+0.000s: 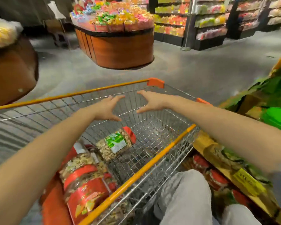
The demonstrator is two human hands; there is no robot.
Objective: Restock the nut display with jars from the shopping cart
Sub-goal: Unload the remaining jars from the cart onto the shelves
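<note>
Both hands, left hand (109,109) and right hand (150,101), reach empty with fingers spread over the shopping cart (161,161), where a green-labelled nut jar (116,143) and red-labelled jars (83,184) remain, so restocking the nut display (243,177) at right looks unfinished.

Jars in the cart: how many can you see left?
3. One green-label jar lies on its side mid-basket; one clear jar sits nearer the person; one red-label jar lies nearest. More may be hidden beneath them. Both hands are open above, holding nothing.
</note>
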